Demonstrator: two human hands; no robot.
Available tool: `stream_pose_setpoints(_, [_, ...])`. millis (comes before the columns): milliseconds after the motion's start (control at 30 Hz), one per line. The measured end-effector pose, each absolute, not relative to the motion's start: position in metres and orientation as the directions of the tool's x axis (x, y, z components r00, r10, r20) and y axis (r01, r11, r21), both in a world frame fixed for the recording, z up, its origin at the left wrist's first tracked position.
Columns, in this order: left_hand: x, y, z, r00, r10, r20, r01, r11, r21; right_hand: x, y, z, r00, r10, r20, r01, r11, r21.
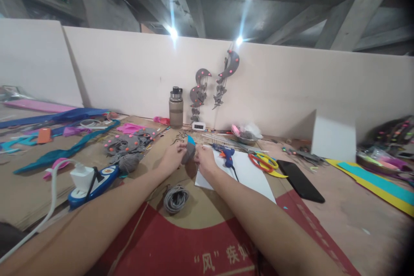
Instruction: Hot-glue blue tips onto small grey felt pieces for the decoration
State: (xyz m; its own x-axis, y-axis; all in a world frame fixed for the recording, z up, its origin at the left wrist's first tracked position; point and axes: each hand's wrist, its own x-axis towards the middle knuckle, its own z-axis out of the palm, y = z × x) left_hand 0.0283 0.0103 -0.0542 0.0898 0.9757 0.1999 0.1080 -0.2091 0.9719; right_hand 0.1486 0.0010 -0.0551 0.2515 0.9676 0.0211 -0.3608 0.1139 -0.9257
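Note:
My left hand (173, 156) and my right hand (204, 158) meet at the middle of the table, both pinching a small grey felt piece (189, 152) with a blue tip. The piece is held upright between the fingertips, just above the cardboard. A blue glue gun (226, 153) lies on a white sheet (249, 174) just right of my right hand. A coil of grey cord (176, 199) lies on the cardboard near my forearms.
Red and yellow scissors (263, 161) and a black phone (300, 180) lie to the right. A grey bottle (176, 107) stands at the back wall, under hanging grey felt crescents (200, 90). A power strip (93, 181), felt scraps and coloured strips (64, 151) crowd the left.

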Motion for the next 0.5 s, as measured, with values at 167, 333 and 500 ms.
stream_pose_setpoints(167, [0.0287,0.0111,-0.059,0.114,0.96,0.255,0.264,-0.277,0.924,0.1482,0.0018,-0.0577,0.252,0.968,0.023,-0.372,0.119,-0.921])
stream_pose_setpoints(333, [0.029,0.0044,-0.0516,0.093,0.974,0.207,0.193,-0.222,0.956,0.1484,0.0026,-0.0587,0.252,0.968,0.016,-0.384,0.115,-0.916])
stream_pose_setpoints(500, [0.0307,0.004,-0.0518,0.08,0.976,0.204,0.244,-0.218,0.945,0.1478,0.0024,-0.0582,0.252,0.968,0.008,-0.397,0.111,-0.911])
